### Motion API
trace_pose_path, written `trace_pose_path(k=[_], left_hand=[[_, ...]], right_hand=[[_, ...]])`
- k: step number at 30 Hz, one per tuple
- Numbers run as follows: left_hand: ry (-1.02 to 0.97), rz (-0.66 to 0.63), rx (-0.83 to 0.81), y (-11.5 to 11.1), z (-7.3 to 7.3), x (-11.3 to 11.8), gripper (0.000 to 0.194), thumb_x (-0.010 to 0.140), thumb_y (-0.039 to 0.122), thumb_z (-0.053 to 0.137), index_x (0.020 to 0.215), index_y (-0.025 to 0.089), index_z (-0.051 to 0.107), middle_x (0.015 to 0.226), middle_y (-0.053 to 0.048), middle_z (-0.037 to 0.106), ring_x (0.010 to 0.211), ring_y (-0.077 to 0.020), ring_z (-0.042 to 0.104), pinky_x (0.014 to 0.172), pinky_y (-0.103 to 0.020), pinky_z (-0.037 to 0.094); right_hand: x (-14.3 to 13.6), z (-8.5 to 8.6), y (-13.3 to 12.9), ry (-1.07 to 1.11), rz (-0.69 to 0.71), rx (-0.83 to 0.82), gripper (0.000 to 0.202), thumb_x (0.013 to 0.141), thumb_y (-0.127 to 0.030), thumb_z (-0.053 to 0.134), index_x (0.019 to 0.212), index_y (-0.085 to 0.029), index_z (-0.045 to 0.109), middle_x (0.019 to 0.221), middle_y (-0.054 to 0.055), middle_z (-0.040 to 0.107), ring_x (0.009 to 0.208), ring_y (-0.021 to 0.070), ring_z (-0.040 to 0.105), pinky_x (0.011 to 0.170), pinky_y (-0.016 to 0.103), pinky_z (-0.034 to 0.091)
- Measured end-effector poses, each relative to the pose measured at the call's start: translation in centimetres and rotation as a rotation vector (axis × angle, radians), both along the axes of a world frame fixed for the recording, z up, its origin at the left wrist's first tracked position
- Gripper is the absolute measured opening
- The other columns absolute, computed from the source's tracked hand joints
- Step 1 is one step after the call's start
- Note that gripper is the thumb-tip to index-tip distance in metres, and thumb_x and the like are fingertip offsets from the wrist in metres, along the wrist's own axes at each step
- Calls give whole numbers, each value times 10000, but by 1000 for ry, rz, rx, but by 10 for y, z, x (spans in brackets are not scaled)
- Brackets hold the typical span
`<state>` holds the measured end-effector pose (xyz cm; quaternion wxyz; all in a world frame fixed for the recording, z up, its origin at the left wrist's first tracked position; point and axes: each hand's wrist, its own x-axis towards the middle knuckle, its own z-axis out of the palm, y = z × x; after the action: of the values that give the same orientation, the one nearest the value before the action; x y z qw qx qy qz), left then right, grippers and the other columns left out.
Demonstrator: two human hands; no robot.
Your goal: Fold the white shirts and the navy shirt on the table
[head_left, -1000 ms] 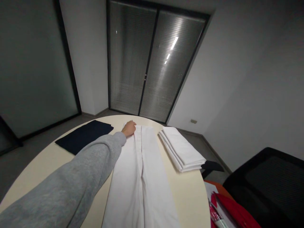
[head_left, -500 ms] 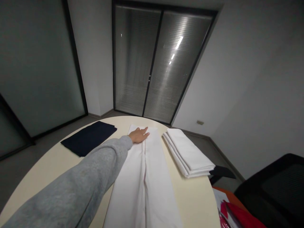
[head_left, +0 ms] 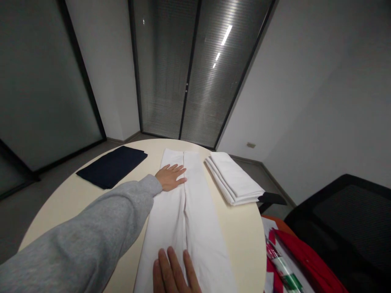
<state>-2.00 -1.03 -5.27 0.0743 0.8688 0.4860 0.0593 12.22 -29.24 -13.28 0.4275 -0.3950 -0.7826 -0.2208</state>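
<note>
At 1.0 s prior the left hand (head_left: 170, 177) gripped the far edge of the white cloth (head_left: 203, 215), and at 0.5 s prior it lay over the centre seam (head_left: 185, 203); now it is palm down with fingers spread, drawn nearer the wearer, and the cloth's far end shows beyond its fingers. The right hand (head_left: 177, 276) has entered, nearer the wearer than the left hand, fingers extended. Well right of it, the packet's (head_left: 284, 268) green part now shows.
</note>
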Motion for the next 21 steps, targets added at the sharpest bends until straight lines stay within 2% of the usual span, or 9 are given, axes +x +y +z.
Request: trace_pose_path(k=[2, 4, 9, 12, 15, 18, 19, 21], left_hand=[[4, -5, -4, 2, -1, 1, 792, 1000, 757, 167, 1644, 317, 303, 1730, -2, 231, 1598, -278, 198, 1281, -514, 136], [8, -12, -6, 6, -1, 0, 782, 1003, 751, 166, 1643, 323, 306, 1731, 8, 225, 1599, -271, 192, 1282, -503, 136], [28, 26, -38, 20, 9, 1, 731, 1017, 716, 179, 1645, 357, 280, 1739, 34, 192, 1604, -261, 172, 1282, -519, 124], [31, 69, -45, 18, 22, 10, 712, 1033, 671, 189, 1640, 318, 309, 1738, -22, 202, 1601, -316, 174, 1261, -600, 126], [-16, 28, -12, -11, 33, 25, 716, 1040, 661, 198, 1637, 287, 327, 1739, -56, 192, 1606, -336, 131, 1263, -618, 83], [-104, -197, -72, -58, 30, 37, 676, 1033, 697, 248, 1630, 386, 313, 1726, 2, 241, 1607, -290, 153, 1282, -571, 79], [-118, -248, -98, -73, 27, 40, 676, 1029, 709, 264, 1630, 402, 304, 1725, 4, 241, 1608, -285, 151, 1284, -567, 80], [-122, -269, -106, -95, 20, 43, 692, 1024, 723, 266, 1635, 399, 291, 1729, -11, 220, 1612, -286, 123, 1283, -577, 69]], right_hand=[[-5, -21, -1, -13, -5, 28, 222, 986, -205, 577, 1164, -200, 708, 1193, 69, 783, 1177, 265, 718, 1211, 501, 421], [-2, -27, -6, -57, -5, -6, 253, 981, -185, 568, 1194, -179, 705, 1258, 103, 753, 1252, 289, 672, 1239, 539, 357], [11, 1, -17, -99, 2, -12, 282, 1004, -190, 515, 1208, -170, 709, 1316, 94, 724, 1351, 271, 596, 1281, 539, 243], [13, 7, -18, -149, 5, -22, 277, 1010, -223, 537, 1226, -176, 703, 1339, 87, 715, 1344, 269, 603, 1285, 516, 247], [10, -6, -14, -235, 14, -78, 256, 985, -266, 616, 1223, -222, 700, 1269, 70, 754, 1285, 274, 651, 1236, 512, 363], [5, -15, -8, -198, 7, -92, 182, 971, -277, 643, 1134, -288, 722, 1119, 10, 805, 1142, 262, 735, 1159, 528, 470], [6, -12, -7, -170, 4, -97, 179, 973, -269, 640, 1126, -304, 725, 1073, -8, 813, 1100, 254, 752, 1146, 532, 483], [15, 3, -5, -138, -4, -131, 238, 982, -239, 627, 1185, -327, 714, 1051, -24, 816, 1086, 244, 758, 1148, 536, 480]])
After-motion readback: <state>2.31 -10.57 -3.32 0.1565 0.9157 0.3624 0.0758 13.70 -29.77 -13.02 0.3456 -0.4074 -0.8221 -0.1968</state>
